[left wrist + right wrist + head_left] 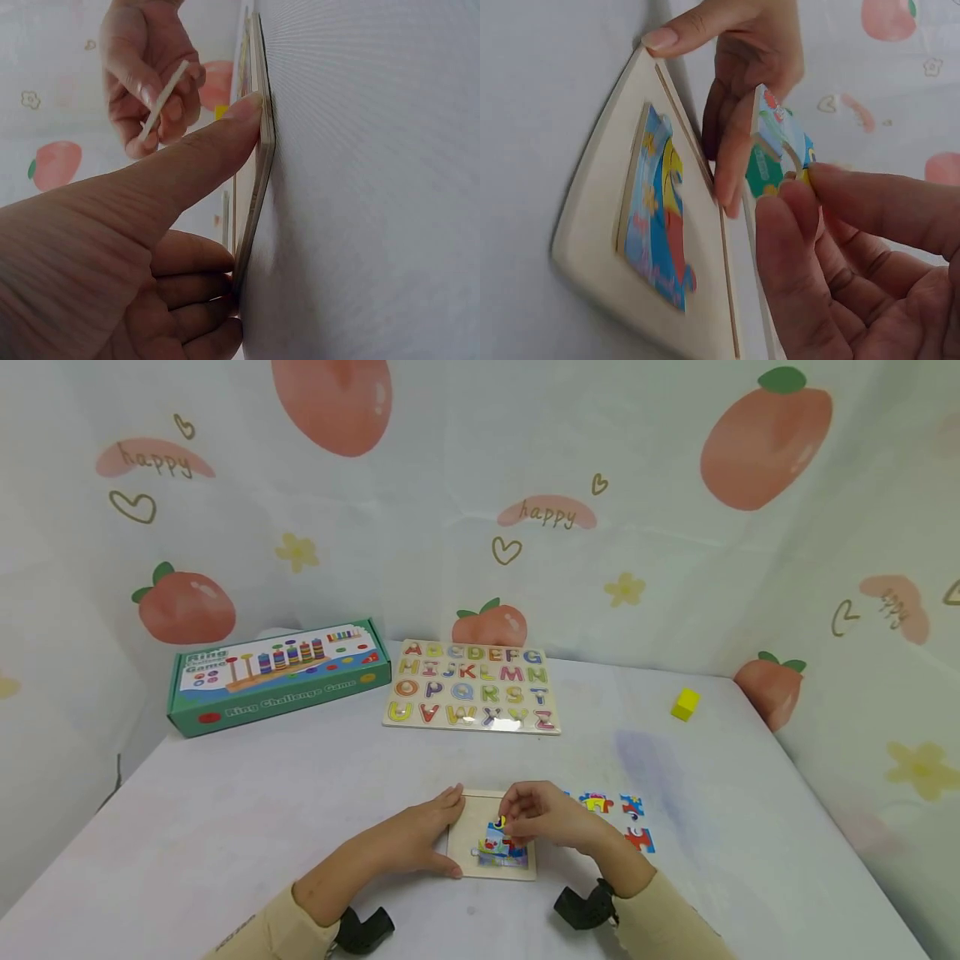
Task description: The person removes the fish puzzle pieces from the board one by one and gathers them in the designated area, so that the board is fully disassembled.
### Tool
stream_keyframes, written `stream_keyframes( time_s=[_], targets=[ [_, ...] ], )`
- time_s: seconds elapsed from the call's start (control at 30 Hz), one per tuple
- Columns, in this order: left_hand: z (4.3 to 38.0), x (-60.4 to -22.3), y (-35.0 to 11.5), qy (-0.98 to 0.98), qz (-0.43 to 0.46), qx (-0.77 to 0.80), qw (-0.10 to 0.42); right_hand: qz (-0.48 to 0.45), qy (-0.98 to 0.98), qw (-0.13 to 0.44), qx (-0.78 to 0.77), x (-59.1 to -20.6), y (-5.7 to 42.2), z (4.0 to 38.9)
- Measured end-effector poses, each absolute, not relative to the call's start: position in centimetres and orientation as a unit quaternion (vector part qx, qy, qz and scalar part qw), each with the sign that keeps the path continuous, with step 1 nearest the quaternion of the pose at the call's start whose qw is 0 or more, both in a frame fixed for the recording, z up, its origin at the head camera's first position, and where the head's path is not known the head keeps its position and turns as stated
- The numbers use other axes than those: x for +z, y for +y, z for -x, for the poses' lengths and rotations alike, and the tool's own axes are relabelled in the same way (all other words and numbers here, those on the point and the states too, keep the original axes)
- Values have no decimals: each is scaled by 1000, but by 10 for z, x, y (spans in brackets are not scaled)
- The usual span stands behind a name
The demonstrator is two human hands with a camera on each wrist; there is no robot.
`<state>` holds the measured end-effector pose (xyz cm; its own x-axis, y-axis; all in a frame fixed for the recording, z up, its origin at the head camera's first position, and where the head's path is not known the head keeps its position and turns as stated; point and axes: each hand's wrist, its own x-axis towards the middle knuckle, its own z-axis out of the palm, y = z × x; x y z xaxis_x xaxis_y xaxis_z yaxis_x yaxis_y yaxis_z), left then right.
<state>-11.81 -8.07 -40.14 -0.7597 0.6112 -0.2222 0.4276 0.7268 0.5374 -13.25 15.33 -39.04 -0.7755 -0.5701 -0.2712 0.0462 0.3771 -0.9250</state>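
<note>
A pale wooden puzzle board [463, 837] lies flat on the table, with several joined picture pieces [501, 855] in its near right part. My left hand [420, 833] holds the board along its left side, thumb at the near corner and fingertips at the edge farther up. Between thumb and fingers my right hand [553, 814] pinches a jigsaw piece [774, 124], blue with a little yellow and red. In the right wrist view this piece is tilted and raised above the board. The left wrist view shows only its pale thin edge [163, 101].
Loose jigsaw pieces [596, 802] lie right of the board, partly hidden by my right hand. Behind stand a green ring game box [279, 677] and a wooden alphabet board [472, 687]. A yellow block [686, 704] sits at the back right. A printed curtain encloses the table.
</note>
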Motion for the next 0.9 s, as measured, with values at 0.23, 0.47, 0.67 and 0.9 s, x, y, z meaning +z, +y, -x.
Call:
stream_keyframes(
  time_s=[0.23, 0.47, 0.67, 0.9],
  targets=[
    [119, -402, -80, 911, -283, 225, 196, 149, 775, 281, -546, -393, 182, 125],
    [119, -401, -80, 913, -283, 221, 193, 133, 787, 281, -533, -398, 210, 115],
    [118, -401, -80, 913, -281, 222, 197, 124, 797, 274, -524, -401, 227, 104],
    [117, -399, -80, 913, -282, 222, 195, 108, 824, 254, -495, -403, 233, 97]
  ],
)
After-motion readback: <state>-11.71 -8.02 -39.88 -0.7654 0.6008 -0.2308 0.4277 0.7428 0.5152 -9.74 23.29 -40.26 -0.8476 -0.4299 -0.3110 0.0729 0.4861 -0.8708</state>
